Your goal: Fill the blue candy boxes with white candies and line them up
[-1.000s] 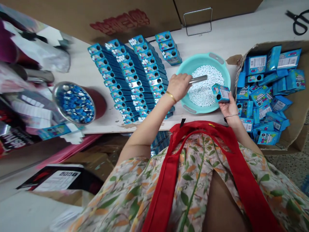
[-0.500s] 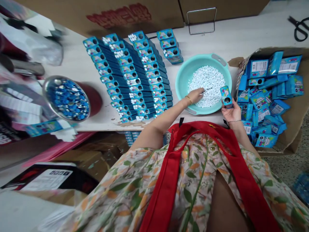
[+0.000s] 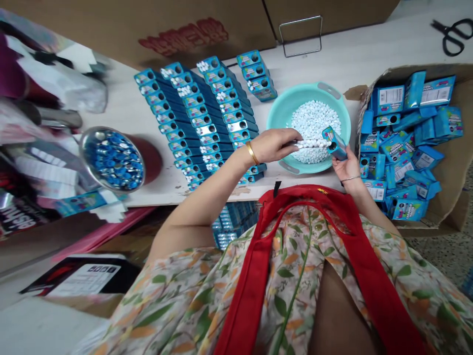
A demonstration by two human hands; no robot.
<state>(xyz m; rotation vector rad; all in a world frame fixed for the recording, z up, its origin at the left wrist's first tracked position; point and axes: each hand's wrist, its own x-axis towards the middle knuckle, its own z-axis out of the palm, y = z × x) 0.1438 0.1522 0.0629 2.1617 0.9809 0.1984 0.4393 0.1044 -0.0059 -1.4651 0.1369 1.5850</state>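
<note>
My left hand (image 3: 281, 144), a gold bangle at its wrist, is closed on the end of a narrow scoop (image 3: 301, 146). White candies (image 3: 315, 143) lie in a row along the scoop, which reaches to the small blue candy box (image 3: 336, 145). My right hand (image 3: 346, 166) grips that box from below, tilted, its round hole towards the scoop. Whether the scoop's tip is inside the hole I cannot tell. Under both lies a turquoise basin (image 3: 275, 116) holding a heap of small white candies (image 3: 314, 116).
Rows of upright blue boxes (image 3: 201, 121), some topped with white candies, stand left of the basin. Further left is a metal pot (image 3: 150, 153) of blue-and-silver pieces. A carton (image 3: 456, 182) of blue boxes sits at right. Scissors (image 3: 451, 37) and a wire stand (image 3: 301, 37) lie behind.
My left hand has drawn back to the left, lifting the scoop with candies out of the heap. The box in my right hand has tilted and moved left towards the scoop.
</note>
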